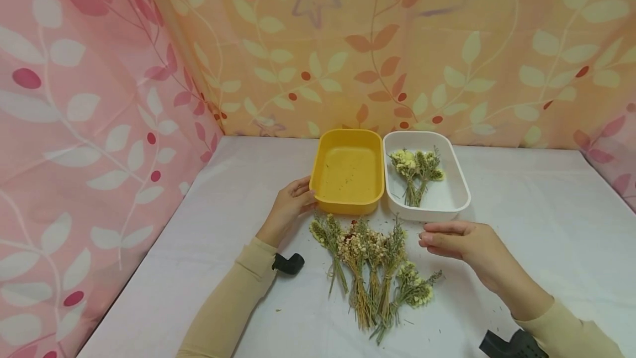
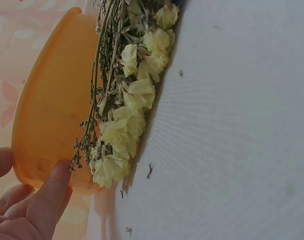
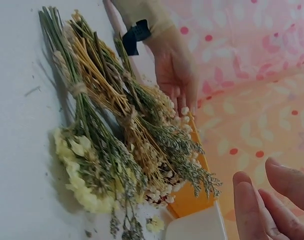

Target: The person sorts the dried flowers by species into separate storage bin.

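My left hand [image 1: 292, 202] touches the left side of a yellow plastic container [image 1: 348, 204], fingers on the rim and outer wall. My right hand [image 1: 464, 243] is held in the air near the front right of a white container [image 1: 454, 192], thumb and fingers extended with nothing between them. Inside the white container lie two dried flower bunches [image 1: 417, 173] with yellow heads. Several more dried bunches [image 1: 367, 269] lie side by side on the table between my hands. Twine binds the stems of a yellow-flowered bunch [image 3: 79, 90] in the right wrist view.
The white-covered table [image 1: 208, 247] is scattered with small plant crumbs. Small bits also lie in the yellow container. Patterned orange cloth [image 1: 348, 48] hangs behind the table, and pink cloth [image 1: 99, 142] hangs at its left side. The two containers stand next to each other.
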Tool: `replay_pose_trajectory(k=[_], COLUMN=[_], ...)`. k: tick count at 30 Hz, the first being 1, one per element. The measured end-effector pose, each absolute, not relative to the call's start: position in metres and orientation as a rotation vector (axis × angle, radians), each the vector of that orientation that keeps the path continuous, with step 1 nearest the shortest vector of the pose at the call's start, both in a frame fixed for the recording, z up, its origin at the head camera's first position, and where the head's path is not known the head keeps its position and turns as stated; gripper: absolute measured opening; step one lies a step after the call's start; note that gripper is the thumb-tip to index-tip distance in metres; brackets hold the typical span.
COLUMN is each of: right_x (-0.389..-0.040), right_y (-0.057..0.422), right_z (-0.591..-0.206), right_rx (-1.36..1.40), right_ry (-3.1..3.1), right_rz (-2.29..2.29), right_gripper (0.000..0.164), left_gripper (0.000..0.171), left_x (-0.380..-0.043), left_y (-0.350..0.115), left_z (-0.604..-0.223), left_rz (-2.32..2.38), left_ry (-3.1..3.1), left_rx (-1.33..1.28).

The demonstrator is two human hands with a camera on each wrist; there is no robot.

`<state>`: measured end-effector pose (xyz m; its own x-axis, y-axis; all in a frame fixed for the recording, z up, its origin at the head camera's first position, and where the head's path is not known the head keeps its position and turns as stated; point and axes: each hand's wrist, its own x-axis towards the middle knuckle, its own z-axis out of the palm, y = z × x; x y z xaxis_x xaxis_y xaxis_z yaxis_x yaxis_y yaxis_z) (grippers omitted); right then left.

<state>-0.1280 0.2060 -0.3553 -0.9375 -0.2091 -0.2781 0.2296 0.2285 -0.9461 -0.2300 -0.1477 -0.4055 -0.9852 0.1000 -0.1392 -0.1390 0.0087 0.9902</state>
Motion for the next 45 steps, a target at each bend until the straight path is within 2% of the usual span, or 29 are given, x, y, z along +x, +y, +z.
replay_pose_trajectory(k=[23, 39, 45], right_x=[-0.092, -0.070, -0.064], right_y=[0.207, 0.200, 0.195], right_z=[-0.386, -0.415, -0.423], right_rx=[0.030, -0.037, -0.006], right_ry=[1.932, 1.659, 1.589], right_rz=[-1.727, -1.716, -1.711], right_gripper=[0.048, 0.033, 0.035], left_gripper=[0.051, 0.051, 0.051], left_x=[-0.229, -0.231, -0.231], left_y=[-0.149, -0.148, -0.148], left_z=[-0.405, -0.405, -0.405], left_rz=[2.110, 2.099, 2.107], left_ry=[2.092, 2.091, 2.083], left_rx=[-0.038, -0.043, -0.035])
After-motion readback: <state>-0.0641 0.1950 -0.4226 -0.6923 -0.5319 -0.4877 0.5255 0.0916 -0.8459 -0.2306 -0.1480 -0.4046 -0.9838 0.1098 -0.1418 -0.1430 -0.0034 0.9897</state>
